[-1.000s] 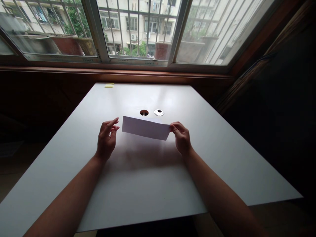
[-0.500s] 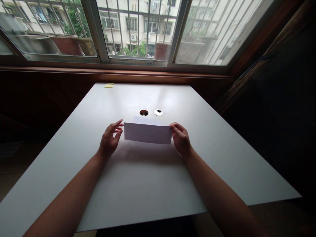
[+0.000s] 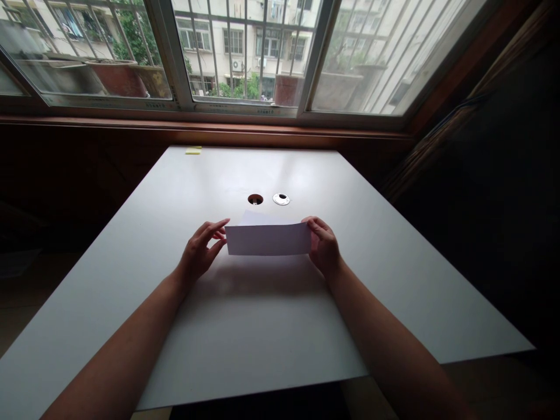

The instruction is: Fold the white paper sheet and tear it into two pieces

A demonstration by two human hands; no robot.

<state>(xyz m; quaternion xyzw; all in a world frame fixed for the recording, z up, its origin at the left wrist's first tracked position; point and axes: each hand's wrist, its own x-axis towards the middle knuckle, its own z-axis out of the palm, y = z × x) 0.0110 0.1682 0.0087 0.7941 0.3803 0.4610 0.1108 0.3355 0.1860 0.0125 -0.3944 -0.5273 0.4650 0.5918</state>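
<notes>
A folded sheet of white paper (image 3: 269, 240) is held up over the white table, its shaded front panel facing me and a paler flap showing behind the top edge. My right hand (image 3: 324, 242) pinches its right end, thumb in front near the upper corner and the other fingers partly hidden behind. At the left end is my left hand (image 3: 201, 248), thumb and fingers apart, their tips at the paper's left edge. Whether those tips press on the paper is hard to make out.
The white table (image 3: 254, 338) has a round cable hole (image 3: 255, 199) with a silver cover ring (image 3: 281, 199) beside it. A yellow sticky note (image 3: 193, 150) lies at the far left edge. Beyond are a wooden sill (image 3: 245, 135) and barred windows; a dark curtain (image 3: 464, 116) hangs at right.
My left hand has moved right, up to the paper's left edge. The paper has shifted slightly right and down at its left end, now nearly level. My right hand keeps its pinch.
</notes>
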